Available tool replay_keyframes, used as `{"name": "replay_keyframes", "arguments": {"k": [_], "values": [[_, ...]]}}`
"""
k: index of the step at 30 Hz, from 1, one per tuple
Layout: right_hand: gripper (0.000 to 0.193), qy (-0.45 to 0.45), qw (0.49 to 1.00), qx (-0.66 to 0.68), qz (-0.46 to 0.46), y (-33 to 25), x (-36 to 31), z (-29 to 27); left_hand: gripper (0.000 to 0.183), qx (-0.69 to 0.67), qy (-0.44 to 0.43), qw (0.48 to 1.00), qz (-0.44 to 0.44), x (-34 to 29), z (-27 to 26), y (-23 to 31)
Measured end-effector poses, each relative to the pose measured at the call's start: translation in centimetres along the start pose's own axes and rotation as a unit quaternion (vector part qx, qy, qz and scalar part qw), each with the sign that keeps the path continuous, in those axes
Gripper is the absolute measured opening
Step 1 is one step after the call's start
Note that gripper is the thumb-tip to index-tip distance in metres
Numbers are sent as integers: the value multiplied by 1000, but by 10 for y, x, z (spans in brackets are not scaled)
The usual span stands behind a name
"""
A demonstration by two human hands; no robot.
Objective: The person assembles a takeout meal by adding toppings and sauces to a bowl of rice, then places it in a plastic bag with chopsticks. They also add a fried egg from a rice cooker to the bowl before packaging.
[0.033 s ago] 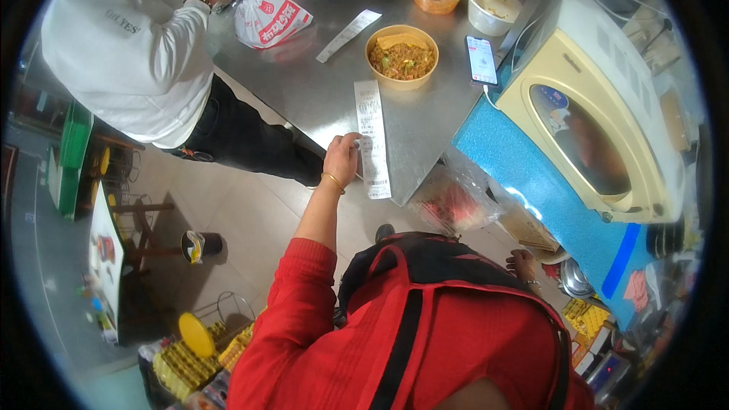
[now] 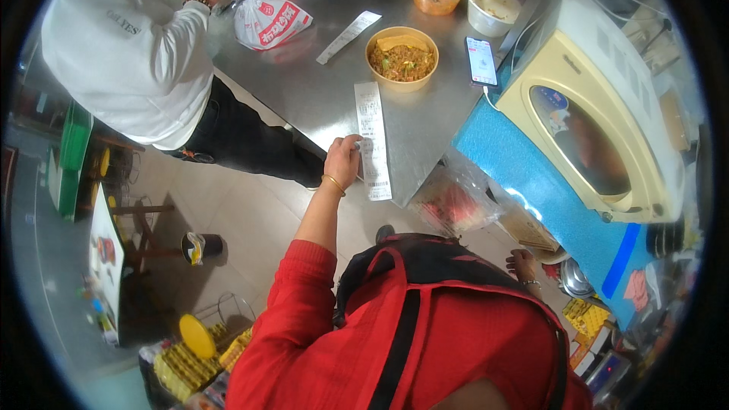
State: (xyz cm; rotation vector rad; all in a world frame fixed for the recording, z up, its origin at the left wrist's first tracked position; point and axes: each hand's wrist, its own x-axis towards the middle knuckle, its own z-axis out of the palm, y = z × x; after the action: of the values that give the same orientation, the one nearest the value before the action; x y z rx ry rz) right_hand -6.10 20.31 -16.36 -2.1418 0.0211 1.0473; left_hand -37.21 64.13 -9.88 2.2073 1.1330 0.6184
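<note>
My left hand (image 2: 343,159), with a bangle at the wrist, rests at the counter's near edge. Its fingers are curled, with the tips at the left side of a long printed receipt (image 2: 371,133); what they grip, if anything, is hidden. That receipt lies flat and reaches almost to the counter's corner. Beyond it stands a round paper bowl (image 2: 402,58) of fried rice or noodles with a pale slab on top. A second receipt (image 2: 349,36) lies to its left. Low beside my body, my right hand (image 2: 522,264) hangs with fingers apart, seemingly holding nothing.
At the left, a person in a white top (image 2: 137,53) handles items near a tied plastic bag (image 2: 272,23). A charging phone (image 2: 481,61), food tubs (image 2: 492,9) and a cream microwave (image 2: 581,129) stand right. Below are a plastic bag (image 2: 453,201) and a bin (image 2: 202,247).
</note>
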Motion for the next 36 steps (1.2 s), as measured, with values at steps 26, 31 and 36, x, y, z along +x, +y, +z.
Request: {"name": "replay_keyframes", "arguments": {"k": [26,31,36], "values": [[42,-8,892,58,-449,-409,58,193,68,133,8,991,27,45,-14,6],[55,35,894,156,-419,-504,111,254,60,54,-35,994,85,102,-43,-40],[26,48,841,355,-405,-563,144,280,54,31,-98,979,173,132,-64,-54]]}}
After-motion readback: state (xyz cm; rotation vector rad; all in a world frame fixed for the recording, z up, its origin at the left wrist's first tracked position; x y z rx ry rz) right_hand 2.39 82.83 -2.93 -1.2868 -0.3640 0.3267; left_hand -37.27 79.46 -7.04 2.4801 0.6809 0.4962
